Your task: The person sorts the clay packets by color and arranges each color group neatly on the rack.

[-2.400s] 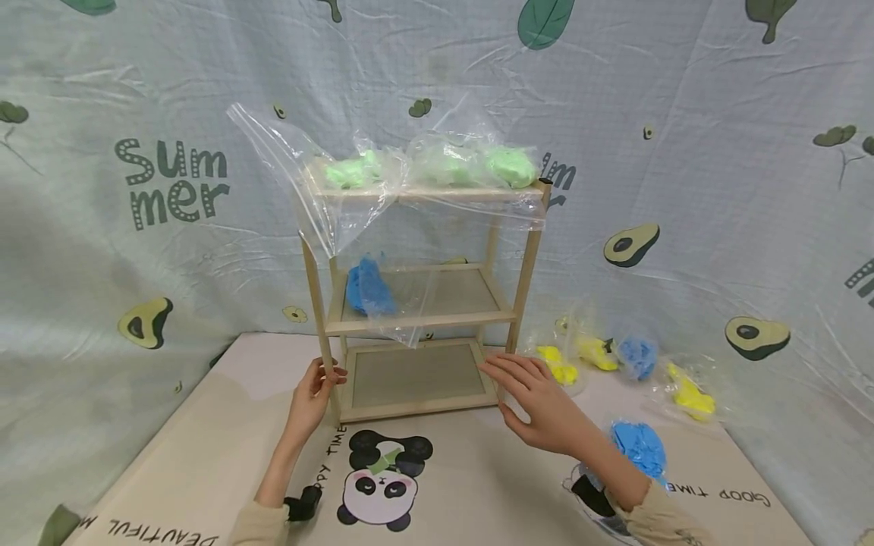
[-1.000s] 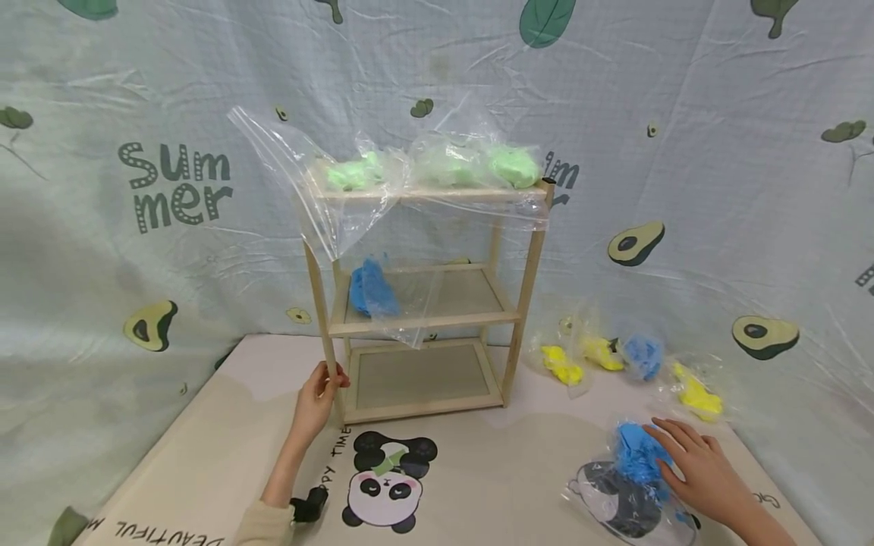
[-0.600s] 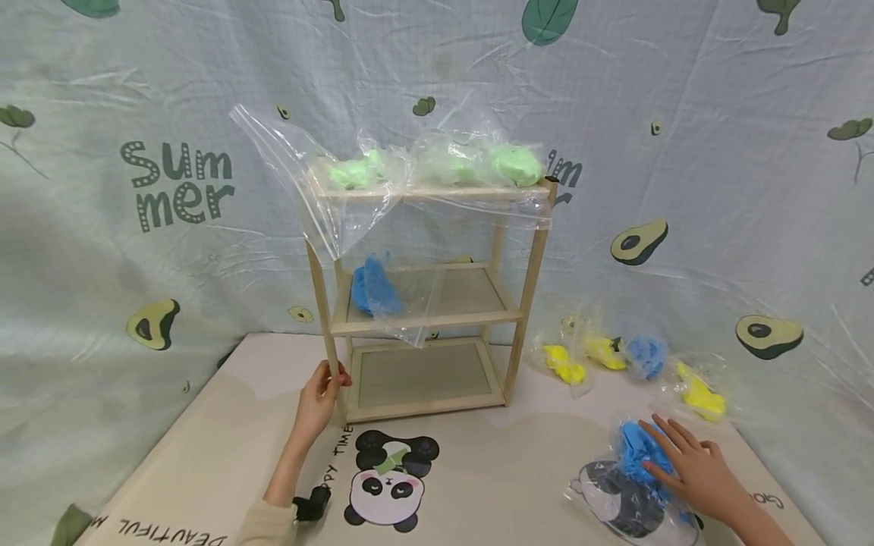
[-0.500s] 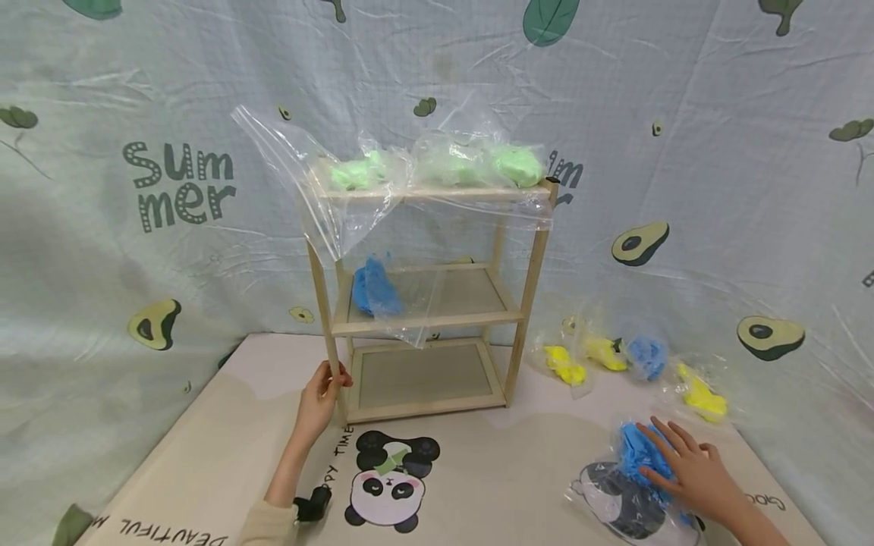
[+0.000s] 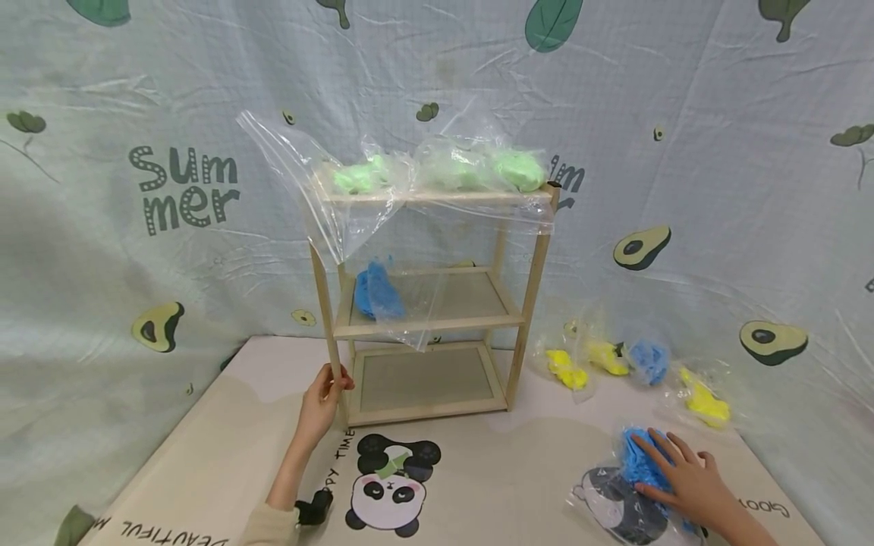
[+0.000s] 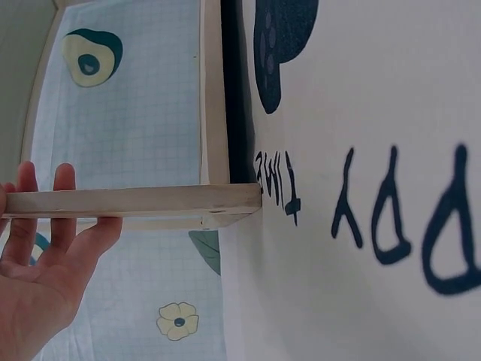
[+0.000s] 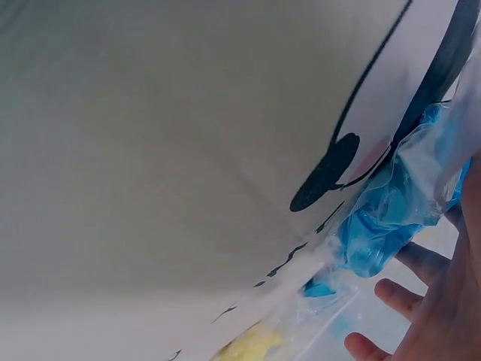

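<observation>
My left hand point(image 5: 318, 406) grips the front left post point(image 5: 328, 315) of a small wooden shelf rack point(image 5: 464, 323); in the left wrist view, fingers point(image 6: 65, 178) show on both sides of that post. Over at the front right, my right hand point(image 5: 691, 485) lies with spread fingers on a clear plastic bag point(image 5: 608, 500) of crumpled blue material point(image 5: 640, 461). In the right wrist view this blue bundle point(image 7: 376, 233) is beside the spread fingers point(image 7: 398, 295), and the thumb is out of sight.
Bags of pale green material point(image 5: 519, 171) lie on the top shelf, their plastic hanging over its edge. A blue bag point(image 5: 377, 290) sits on the middle shelf. Yellow bags point(image 5: 705, 398) and another blue bag point(image 5: 649, 360) lie right of the rack. A printed curtain point(image 5: 683, 152) stands behind.
My right hand has gone from beside the rack's right post to the blue bag at front right, and its fingers now reach farther over the bag. The left hand stays on its post.
</observation>
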`<state>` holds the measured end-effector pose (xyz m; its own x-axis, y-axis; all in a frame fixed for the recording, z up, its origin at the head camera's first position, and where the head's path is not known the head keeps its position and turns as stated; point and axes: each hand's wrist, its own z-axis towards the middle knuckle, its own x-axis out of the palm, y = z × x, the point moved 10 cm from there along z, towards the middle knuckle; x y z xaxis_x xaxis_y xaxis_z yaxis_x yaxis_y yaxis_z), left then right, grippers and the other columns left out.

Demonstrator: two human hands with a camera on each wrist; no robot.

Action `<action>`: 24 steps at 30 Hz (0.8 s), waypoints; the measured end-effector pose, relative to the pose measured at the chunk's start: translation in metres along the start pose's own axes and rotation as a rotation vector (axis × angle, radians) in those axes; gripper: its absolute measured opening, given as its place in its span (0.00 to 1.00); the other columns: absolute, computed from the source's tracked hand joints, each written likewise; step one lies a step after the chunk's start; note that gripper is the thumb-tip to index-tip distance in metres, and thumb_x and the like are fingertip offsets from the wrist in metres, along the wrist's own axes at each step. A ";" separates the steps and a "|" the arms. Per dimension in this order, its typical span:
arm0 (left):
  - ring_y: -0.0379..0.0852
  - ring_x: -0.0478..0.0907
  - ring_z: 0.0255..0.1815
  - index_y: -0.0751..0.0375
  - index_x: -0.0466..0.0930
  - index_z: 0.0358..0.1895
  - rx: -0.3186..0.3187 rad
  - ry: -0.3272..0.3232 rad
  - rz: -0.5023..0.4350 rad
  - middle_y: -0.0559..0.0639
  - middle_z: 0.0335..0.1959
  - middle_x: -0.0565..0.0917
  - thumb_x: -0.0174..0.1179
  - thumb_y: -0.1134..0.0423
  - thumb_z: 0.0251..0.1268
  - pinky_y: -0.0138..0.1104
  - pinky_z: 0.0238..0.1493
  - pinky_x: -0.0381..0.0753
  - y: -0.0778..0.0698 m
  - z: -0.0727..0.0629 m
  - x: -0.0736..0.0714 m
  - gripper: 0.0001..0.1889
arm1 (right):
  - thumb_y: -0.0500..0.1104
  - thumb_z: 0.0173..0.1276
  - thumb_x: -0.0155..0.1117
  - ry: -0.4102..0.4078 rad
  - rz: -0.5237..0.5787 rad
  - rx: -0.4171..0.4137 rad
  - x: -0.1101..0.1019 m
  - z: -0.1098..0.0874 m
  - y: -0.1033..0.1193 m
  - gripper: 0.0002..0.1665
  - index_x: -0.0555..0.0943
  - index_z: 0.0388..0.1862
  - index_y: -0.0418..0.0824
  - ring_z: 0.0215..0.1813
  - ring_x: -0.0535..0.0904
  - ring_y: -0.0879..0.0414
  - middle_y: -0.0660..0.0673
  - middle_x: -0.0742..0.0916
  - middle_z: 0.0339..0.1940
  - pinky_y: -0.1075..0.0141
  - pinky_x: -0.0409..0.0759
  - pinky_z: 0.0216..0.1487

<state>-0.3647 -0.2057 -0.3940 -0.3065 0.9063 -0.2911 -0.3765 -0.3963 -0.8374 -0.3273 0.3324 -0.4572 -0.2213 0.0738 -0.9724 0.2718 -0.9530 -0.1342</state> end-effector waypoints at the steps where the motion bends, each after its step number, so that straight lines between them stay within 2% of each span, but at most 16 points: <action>1: 0.27 0.74 0.33 0.69 0.69 0.40 -0.002 0.001 0.001 0.60 0.33 0.78 0.49 0.66 0.64 0.33 0.39 0.72 0.000 0.000 0.000 0.08 | 0.72 0.49 0.54 0.000 -0.004 -0.002 0.001 0.000 0.000 0.46 0.56 0.66 0.60 0.58 0.65 0.39 0.42 0.70 0.61 0.38 0.64 0.43; 10: 0.28 0.74 0.33 0.72 0.68 0.41 0.006 -0.002 0.000 0.60 0.33 0.78 0.49 0.66 0.63 0.31 0.42 0.72 0.001 0.000 0.000 0.10 | 0.81 0.37 0.50 0.037 -0.007 -0.027 0.003 0.000 0.006 0.61 0.46 0.69 0.58 0.57 0.66 0.38 0.38 0.69 0.61 0.37 0.62 0.43; 16: 0.28 0.74 0.33 0.72 0.68 0.41 0.014 -0.008 -0.003 0.59 0.33 0.78 0.49 0.66 0.63 0.29 0.42 0.72 0.001 0.001 0.000 0.10 | 0.83 0.34 0.48 0.039 -0.005 -0.026 0.003 0.003 0.005 0.58 0.53 0.65 0.60 0.54 0.67 0.36 0.39 0.70 0.60 0.34 0.61 0.42; 20: 0.28 0.74 0.33 0.72 0.69 0.40 0.010 -0.008 -0.007 0.60 0.33 0.78 0.49 0.66 0.64 0.30 0.42 0.72 0.001 0.000 0.000 0.10 | 0.83 0.35 0.48 0.044 -0.001 -0.030 0.002 0.002 0.006 0.56 0.56 0.64 0.61 0.51 0.70 0.37 0.40 0.71 0.60 0.35 0.63 0.40; 24: 0.28 0.74 0.33 0.71 0.69 0.40 0.004 -0.009 -0.012 0.59 0.33 0.78 0.49 0.66 0.64 0.31 0.42 0.72 0.000 0.000 0.000 0.09 | 0.82 0.36 0.50 0.029 -0.002 -0.036 0.001 0.004 0.008 0.54 0.60 0.61 0.57 0.47 0.71 0.40 0.40 0.72 0.59 0.39 0.65 0.38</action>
<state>-0.3647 -0.2056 -0.3944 -0.3100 0.9096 -0.2768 -0.3839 -0.3861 -0.8388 -0.3291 0.3236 -0.4581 -0.1950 0.0842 -0.9772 0.3049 -0.9417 -0.1419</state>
